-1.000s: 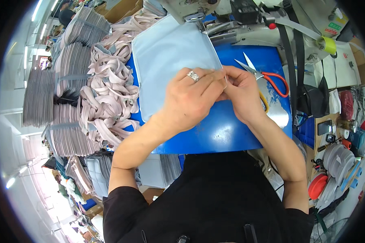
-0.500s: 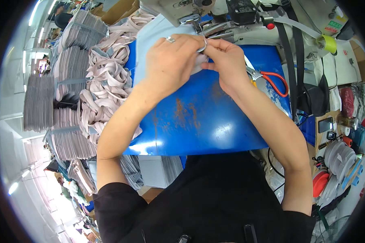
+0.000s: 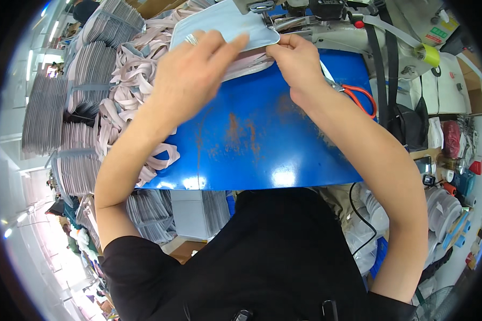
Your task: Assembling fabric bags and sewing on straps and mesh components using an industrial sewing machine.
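Blue fabric piece (image 3: 225,24) under both hands (image 3: 241,64).

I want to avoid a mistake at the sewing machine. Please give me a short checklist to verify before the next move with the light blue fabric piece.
1. Left hand flat on the light blue fabric piece: ok.
2. Right hand pinching the fabric edge near the presser foot: ok.
3. Fingers away from the needle: cannot tell, the needle is hidden.
4. Fabric edge seated under the presser foot: cannot tell.
5. Scissors lying on the blue table, away from the seam path: ok.
6. Strap pile not lying over the fabric: ok.
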`<action>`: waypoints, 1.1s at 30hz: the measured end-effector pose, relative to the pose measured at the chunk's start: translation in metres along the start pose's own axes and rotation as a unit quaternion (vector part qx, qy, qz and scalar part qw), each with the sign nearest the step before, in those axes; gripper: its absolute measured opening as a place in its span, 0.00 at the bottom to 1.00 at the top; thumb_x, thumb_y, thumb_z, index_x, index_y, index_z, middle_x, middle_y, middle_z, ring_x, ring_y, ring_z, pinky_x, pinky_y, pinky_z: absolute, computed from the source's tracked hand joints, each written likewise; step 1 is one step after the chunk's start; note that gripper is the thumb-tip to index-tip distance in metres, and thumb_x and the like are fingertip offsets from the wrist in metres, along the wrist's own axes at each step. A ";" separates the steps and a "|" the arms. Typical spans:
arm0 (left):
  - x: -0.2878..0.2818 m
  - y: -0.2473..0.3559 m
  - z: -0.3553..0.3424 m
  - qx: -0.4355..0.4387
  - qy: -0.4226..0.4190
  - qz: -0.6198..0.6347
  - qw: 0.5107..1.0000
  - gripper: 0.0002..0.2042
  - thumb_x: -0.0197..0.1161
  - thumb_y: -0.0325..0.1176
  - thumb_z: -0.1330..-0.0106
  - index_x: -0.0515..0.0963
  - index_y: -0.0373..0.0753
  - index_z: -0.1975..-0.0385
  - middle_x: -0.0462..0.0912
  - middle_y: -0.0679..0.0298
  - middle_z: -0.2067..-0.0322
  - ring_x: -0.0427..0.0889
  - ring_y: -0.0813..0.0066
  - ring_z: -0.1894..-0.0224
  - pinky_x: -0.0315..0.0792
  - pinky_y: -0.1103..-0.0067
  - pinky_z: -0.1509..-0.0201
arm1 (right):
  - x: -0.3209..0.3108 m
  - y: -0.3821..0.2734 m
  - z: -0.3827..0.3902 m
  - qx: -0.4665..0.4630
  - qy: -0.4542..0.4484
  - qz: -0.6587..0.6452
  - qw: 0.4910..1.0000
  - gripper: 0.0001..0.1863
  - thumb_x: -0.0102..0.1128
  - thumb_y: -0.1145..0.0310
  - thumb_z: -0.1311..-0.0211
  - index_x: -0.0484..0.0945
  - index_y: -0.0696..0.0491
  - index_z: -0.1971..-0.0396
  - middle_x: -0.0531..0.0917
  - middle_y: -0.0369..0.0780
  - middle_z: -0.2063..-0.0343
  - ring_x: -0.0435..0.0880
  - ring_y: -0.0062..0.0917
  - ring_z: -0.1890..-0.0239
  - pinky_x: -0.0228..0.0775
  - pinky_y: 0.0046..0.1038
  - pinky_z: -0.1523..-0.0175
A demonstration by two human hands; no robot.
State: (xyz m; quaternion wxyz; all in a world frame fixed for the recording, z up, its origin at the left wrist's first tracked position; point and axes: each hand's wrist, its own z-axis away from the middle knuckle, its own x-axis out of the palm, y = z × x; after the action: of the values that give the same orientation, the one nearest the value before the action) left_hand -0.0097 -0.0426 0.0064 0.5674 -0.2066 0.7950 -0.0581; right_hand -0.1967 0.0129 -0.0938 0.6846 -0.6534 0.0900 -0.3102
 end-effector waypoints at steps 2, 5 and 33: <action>0.002 0.027 0.008 0.021 0.024 0.084 0.996 0.25 0.70 0.24 0.38 0.80 0.39 0.38 0.85 0.61 0.54 0.86 0.64 0.60 0.81 0.72 0.59 | -0.004 0.000 -0.002 0.002 -0.003 -0.011 1.000 0.16 0.70 0.72 0.43 0.87 0.64 0.56 0.89 0.42 0.62 0.85 0.24 0.61 0.75 0.29 0.57; 0.040 0.065 0.004 -0.120 0.047 0.170 0.977 0.25 0.71 0.24 0.36 0.78 0.35 0.37 0.84 0.50 0.41 0.83 0.52 0.39 0.80 0.67 0.41 | -0.009 -0.002 -0.004 0.007 -0.015 -0.012 1.000 0.17 0.71 0.71 0.42 0.87 0.64 0.55 0.90 0.43 0.60 0.86 0.25 0.58 0.76 0.29 0.53; 0.083 0.067 0.033 -0.275 0.125 0.199 0.932 0.09 0.74 0.30 0.41 0.85 0.41 0.62 0.85 0.60 0.63 0.84 0.55 0.60 0.74 0.64 0.55 | -0.012 0.005 -0.006 0.002 -0.004 0.040 0.999 0.17 0.71 0.71 0.46 0.87 0.63 0.56 0.88 0.39 0.64 0.82 0.21 0.64 0.70 0.24 0.61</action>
State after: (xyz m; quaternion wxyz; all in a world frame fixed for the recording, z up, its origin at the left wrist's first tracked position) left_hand -0.0189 -0.0098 -0.1002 0.3848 -0.1832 0.8690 0.2515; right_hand -0.2077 0.0143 -0.1028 0.6983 -0.6489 0.1126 -0.2802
